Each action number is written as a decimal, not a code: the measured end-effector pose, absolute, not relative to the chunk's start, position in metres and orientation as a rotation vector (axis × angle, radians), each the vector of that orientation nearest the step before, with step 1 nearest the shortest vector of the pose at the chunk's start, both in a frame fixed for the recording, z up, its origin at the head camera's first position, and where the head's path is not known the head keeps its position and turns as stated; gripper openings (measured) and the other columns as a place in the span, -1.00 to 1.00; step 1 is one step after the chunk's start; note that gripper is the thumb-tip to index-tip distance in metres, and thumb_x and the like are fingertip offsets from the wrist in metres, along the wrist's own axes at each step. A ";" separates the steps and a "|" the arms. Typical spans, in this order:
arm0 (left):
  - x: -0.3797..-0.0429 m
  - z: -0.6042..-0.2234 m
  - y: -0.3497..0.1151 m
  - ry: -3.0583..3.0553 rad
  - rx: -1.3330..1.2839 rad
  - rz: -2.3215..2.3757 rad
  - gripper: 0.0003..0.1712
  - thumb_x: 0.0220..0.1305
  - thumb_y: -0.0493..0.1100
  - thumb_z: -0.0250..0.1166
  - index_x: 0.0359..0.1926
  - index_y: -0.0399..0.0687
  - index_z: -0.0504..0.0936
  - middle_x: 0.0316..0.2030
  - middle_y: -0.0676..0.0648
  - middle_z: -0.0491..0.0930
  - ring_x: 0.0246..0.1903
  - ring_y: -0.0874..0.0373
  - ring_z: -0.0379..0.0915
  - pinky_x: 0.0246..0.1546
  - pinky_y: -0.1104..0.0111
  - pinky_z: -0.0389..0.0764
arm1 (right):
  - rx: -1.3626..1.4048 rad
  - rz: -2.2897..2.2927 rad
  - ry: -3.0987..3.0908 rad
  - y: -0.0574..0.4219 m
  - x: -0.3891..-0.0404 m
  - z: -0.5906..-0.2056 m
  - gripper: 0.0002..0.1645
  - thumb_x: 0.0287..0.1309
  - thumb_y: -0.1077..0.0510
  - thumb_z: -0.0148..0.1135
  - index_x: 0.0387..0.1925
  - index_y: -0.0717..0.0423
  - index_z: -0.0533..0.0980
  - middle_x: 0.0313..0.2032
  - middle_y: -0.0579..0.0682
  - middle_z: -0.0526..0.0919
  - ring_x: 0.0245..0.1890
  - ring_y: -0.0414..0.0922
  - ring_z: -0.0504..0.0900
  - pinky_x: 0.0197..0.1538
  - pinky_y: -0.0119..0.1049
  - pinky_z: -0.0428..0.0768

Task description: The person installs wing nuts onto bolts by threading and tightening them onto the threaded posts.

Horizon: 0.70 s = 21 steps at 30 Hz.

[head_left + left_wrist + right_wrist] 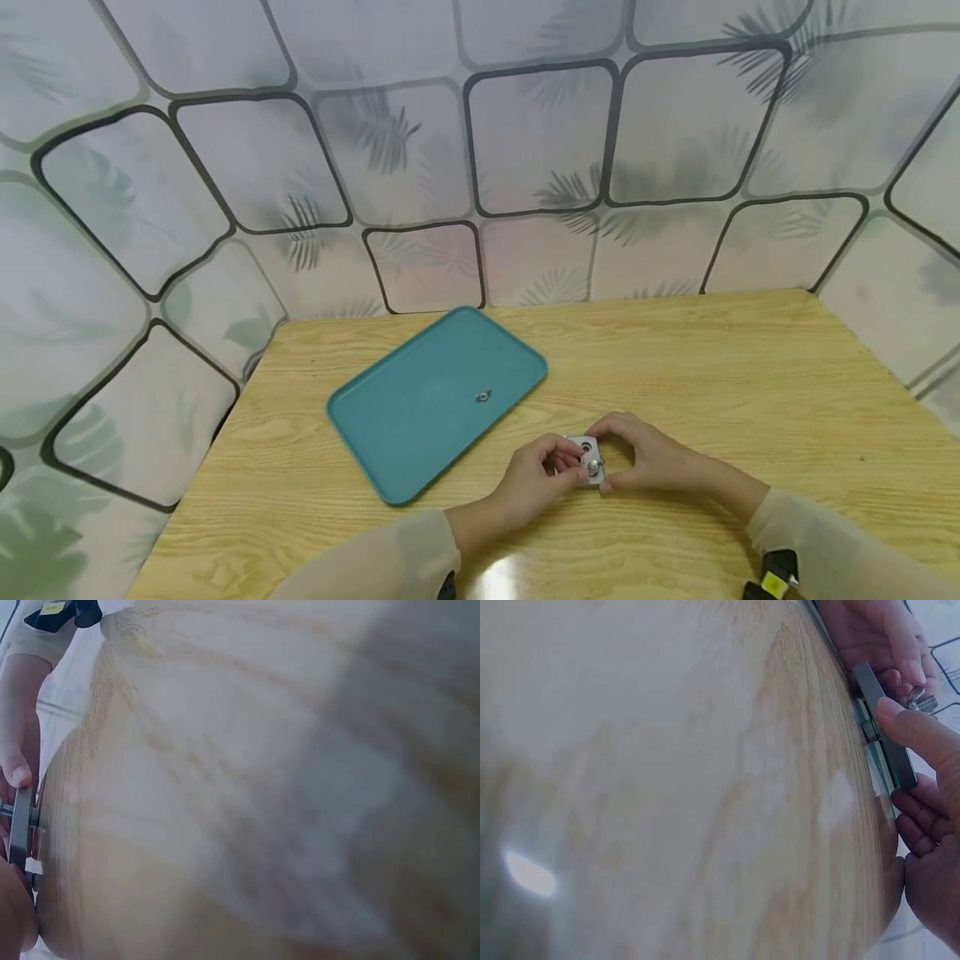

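A small silver metal plate with a round hole stands between both hands, close over the table. A wing nut sits on a threaded bolt that sticks up from the plate's face; a bolt head shows beneath. My right hand grips the plate's right side, thumb at the near edge and fingers at the far one. From the left, my left hand reaches in with curled fingers, thumb and index tips at the wing nut. Part of the plate's left side is hidden behind these fingers.
Left of the hands lies a teal tray set at an angle on the wooden table. Another small wing nut rests in it near its right side. Patterned cloth walls rise behind the table and at both sides.
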<state>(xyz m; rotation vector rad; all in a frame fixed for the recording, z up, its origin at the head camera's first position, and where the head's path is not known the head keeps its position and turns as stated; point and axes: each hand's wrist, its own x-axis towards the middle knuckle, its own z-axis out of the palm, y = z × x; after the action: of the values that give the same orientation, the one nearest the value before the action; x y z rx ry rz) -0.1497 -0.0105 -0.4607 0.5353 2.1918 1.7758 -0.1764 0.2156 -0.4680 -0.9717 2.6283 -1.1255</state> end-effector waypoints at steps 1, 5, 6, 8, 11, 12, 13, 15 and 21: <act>-0.150 -0.461 -0.011 2.198 0.528 1.776 -0.83 0.16 -0.28 0.35 -0.20 -0.17 0.59 -0.38 -0.04 0.57 -0.46 0.36 0.35 -0.42 0.58 0.37 | -0.962 -1.124 2.625 0.216 -0.176 -0.468 -0.36 -0.10 -0.18 0.45 0.03 -0.12 0.45 0.00 -0.16 0.52 0.03 -0.20 0.38 0.09 -0.23 0.37; -0.152 -0.467 -0.010 2.229 0.533 1.779 -0.87 0.15 -0.28 0.34 -0.30 -0.16 0.55 -0.44 0.04 0.51 -0.49 0.36 0.31 -0.46 0.58 0.32 | -0.942 -1.118 2.621 0.216 -0.177 -0.468 -0.35 -0.10 -0.21 0.44 0.03 -0.12 0.45 0.02 -0.16 0.51 0.04 -0.19 0.38 0.11 -0.23 0.37; -0.152 -0.467 -0.010 2.233 0.538 1.779 -0.88 0.15 -0.29 0.34 -0.32 -0.17 0.55 -0.45 0.03 0.50 -0.50 0.37 0.30 -0.47 0.57 0.32 | -0.942 -1.118 2.620 0.216 -0.177 -0.468 -0.35 -0.10 -0.21 0.44 0.03 -0.12 0.45 0.02 -0.16 0.51 0.04 -0.19 0.38 0.11 -0.23 0.37; -0.152 -0.466 -0.010 2.243 0.544 1.777 -0.90 0.16 -0.31 0.33 -0.33 -0.19 0.55 -0.47 0.01 0.50 -0.51 0.37 0.28 -0.47 0.58 0.31 | -0.944 -1.115 2.623 0.216 -0.177 -0.468 -0.35 -0.10 -0.21 0.44 0.03 -0.12 0.45 0.02 -0.16 0.51 0.04 -0.19 0.38 0.10 -0.22 0.37; -0.150 -0.459 -0.009 2.250 0.546 1.773 -0.93 0.17 -0.33 0.31 -0.33 -0.21 0.56 -0.46 -0.03 0.52 -0.51 0.38 0.27 -0.46 0.59 0.30 | -0.944 -1.113 2.622 0.215 -0.177 -0.467 -0.36 -0.09 -0.20 0.44 0.03 -0.12 0.45 0.01 -0.17 0.51 0.03 -0.19 0.38 0.09 -0.22 0.38; -0.148 -0.456 -0.009 2.249 0.545 1.770 -0.94 0.17 -0.33 0.30 -0.33 -0.23 0.57 -0.46 -0.04 0.52 -0.51 0.38 0.27 -0.46 0.59 0.29 | -0.942 -1.115 2.621 0.215 -0.177 -0.467 -0.36 -0.09 -0.20 0.44 0.03 -0.12 0.45 0.01 -0.17 0.51 0.03 -0.19 0.38 0.09 -0.22 0.38; -0.147 -0.452 -0.010 2.247 0.543 1.769 -0.94 0.18 -0.34 0.30 -0.33 -0.24 0.57 -0.46 -0.05 0.52 -0.51 0.38 0.27 -0.45 0.59 0.29 | -0.942 -1.113 2.621 0.215 -0.177 -0.467 -0.36 -0.09 -0.20 0.44 0.03 -0.12 0.45 0.01 -0.17 0.51 0.03 -0.19 0.38 0.09 -0.22 0.38; -0.143 -0.444 -0.010 2.239 0.552 1.784 -0.94 0.17 -0.36 0.29 -0.34 -0.28 0.56 -0.47 -0.06 0.52 -0.51 0.39 0.27 -0.46 0.59 0.30 | -0.940 -1.116 2.618 0.215 -0.176 -0.467 -0.36 -0.09 -0.19 0.44 0.03 -0.12 0.45 0.01 -0.16 0.51 0.03 -0.19 0.38 0.09 -0.22 0.37; -0.147 -0.452 -0.009 2.253 0.546 1.773 -0.94 0.14 -0.36 0.31 -0.35 -0.27 0.58 -0.49 -0.02 0.51 -0.51 0.39 0.28 -0.47 0.57 0.31 | -0.941 -1.112 2.631 0.215 -0.176 -0.467 -0.35 -0.12 -0.19 0.46 0.02 -0.11 0.45 0.00 -0.17 0.52 0.03 -0.21 0.39 0.09 -0.22 0.38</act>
<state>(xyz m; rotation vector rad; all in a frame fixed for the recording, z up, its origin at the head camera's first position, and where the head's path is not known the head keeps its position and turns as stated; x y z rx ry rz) -0.1470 -0.0092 -0.4519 0.5458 2.2530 1.7730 -0.1764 0.2154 -0.4672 -0.9415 2.6315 -1.1116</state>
